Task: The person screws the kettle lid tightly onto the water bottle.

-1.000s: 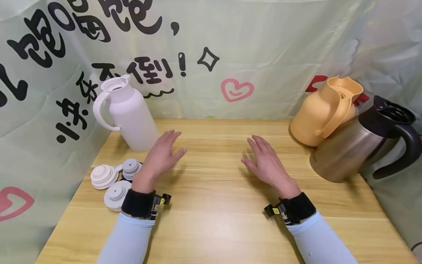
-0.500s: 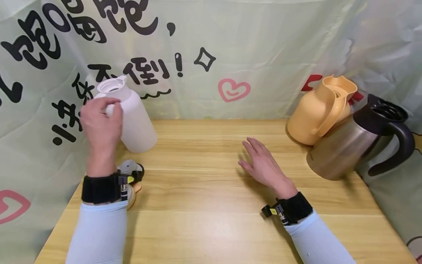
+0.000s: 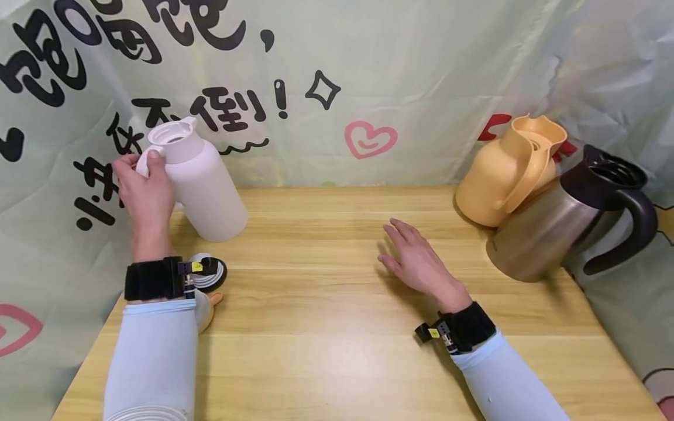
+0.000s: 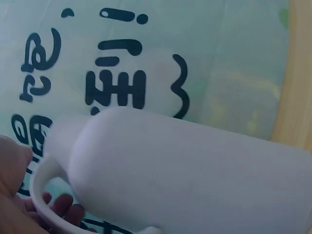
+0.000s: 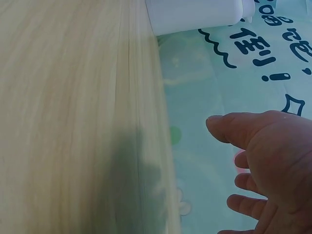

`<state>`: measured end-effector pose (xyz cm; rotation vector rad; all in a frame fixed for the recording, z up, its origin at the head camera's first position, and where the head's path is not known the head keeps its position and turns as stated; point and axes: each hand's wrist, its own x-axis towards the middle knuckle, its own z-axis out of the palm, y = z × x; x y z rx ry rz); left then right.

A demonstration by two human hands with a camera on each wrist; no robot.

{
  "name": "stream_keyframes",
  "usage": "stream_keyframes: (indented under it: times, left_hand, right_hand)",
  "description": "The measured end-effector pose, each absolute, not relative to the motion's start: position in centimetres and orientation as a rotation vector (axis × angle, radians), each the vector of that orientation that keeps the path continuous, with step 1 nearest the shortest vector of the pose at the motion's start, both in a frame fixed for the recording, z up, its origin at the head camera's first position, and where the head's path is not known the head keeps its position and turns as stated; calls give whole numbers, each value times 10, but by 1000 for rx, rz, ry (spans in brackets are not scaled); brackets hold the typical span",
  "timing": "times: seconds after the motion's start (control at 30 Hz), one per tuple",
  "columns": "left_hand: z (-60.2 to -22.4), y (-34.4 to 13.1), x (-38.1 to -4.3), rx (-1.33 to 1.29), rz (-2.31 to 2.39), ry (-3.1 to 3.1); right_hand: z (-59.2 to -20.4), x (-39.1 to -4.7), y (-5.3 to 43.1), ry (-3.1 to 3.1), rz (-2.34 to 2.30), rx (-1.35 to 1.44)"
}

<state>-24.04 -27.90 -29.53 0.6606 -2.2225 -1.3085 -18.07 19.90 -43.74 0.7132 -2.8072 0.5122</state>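
A white thermos jug [image 3: 207,187] stands lidless at the table's back left, its spout pointing away to the right. My left hand [image 3: 147,202] is at its handle, the thumb near the handle's top. In the left wrist view, fingers [image 4: 63,204] curl through the loop of the handle [image 4: 40,187], with the jug's body lying across the picture. My right hand [image 3: 421,263] hovers over the right half of the table, fingers spread and holding nothing. The right wrist view shows its thumb [image 5: 234,127] apart from the fingers.
An orange jug [image 3: 481,190] and a steel jug [image 3: 532,234] with a black handle stand at the right, both lidless. Beneath my left forearm, a grey-and-black lid [image 3: 210,278] and another lid [image 3: 202,316] are partly hidden. A printed cloth [image 3: 421,70] hangs behind the table.
My left hand has moved left and up from beside the white jug's base to its handle, and its fingers have curled round it. The right hand has stayed nearly still.
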Motion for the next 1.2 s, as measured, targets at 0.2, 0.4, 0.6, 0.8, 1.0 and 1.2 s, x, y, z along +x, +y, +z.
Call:
stream_keyframes:
  times: [0.2, 0.4, 0.6, 0.8, 1.0, 1.2]
  left_hand:
    - [-304, -290, -249, 718, -1419, -2180]
    - [-303, -289, -247, 647, -1574, -2172]
    - [-303, -275, -237, 575, -1574, -2191]
    - [-306, -245, -231, 533, -1620, -2125]
    - [-306, -208, -223, 481, -1662, -2146]
    - [-307, -168, -213, 363, -1727, -2189]
  right_hand:
    - [-438, -181, 198, -2822, 513, 715]
    - [-438, -182, 198, -2818, 500, 719]
    - [-438, -183, 198, -2828, 500, 717]
    - [-438, -183, 197, -2847, 517, 710]
    - [-438, -184, 198, -2862, 528, 697]
    - [-437, -184, 198, -2867, 532, 683]
